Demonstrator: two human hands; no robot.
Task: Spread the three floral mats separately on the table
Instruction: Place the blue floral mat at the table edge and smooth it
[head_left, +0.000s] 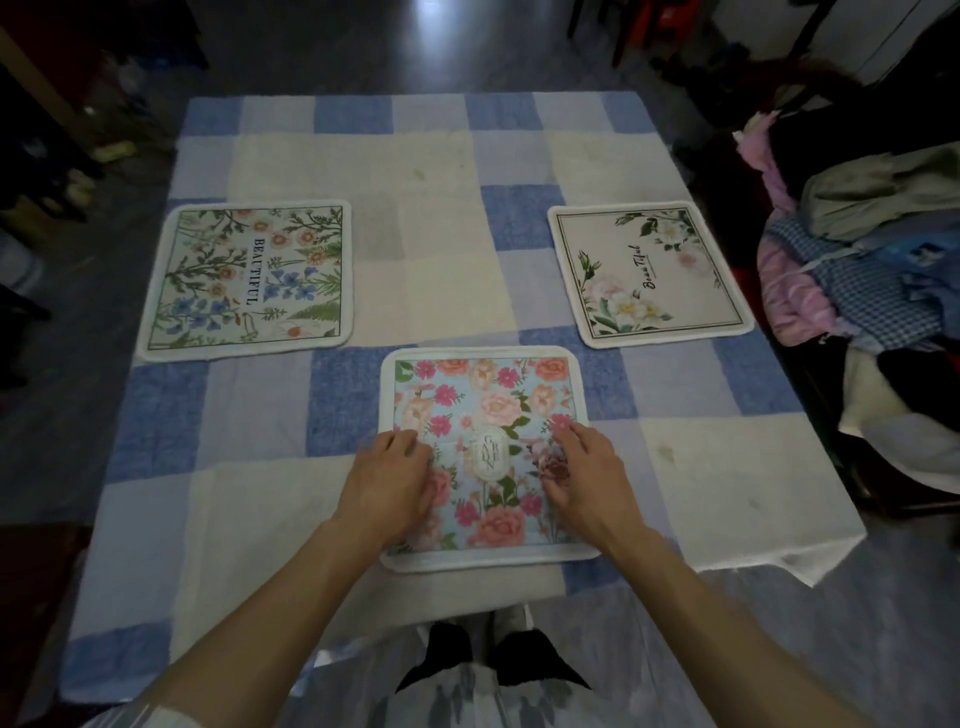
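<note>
Three floral mats lie flat and apart on the checked tablecloth (426, 270). A blue mat with pink roses (485, 395) sits nearest me at the middle front. A cream mat with blue and orange flowers and the word BEAUTIFUL (249, 278) lies at the left. A pale mat with white flowers (649, 273) lies at the right. My left hand (389, 480) rests palm down on the rose mat's left half, fingers curled. My right hand (589, 480) rests on its right half, fingers spread and bent. Neither hand holds anything.
A pile of clothes (862, 270) in pink, blue check and white is heaped beside the table's right edge. Dark furniture and floor clutter (78, 171) stand at the left. My feet in dark slippers (493, 660) show below the table's front edge.
</note>
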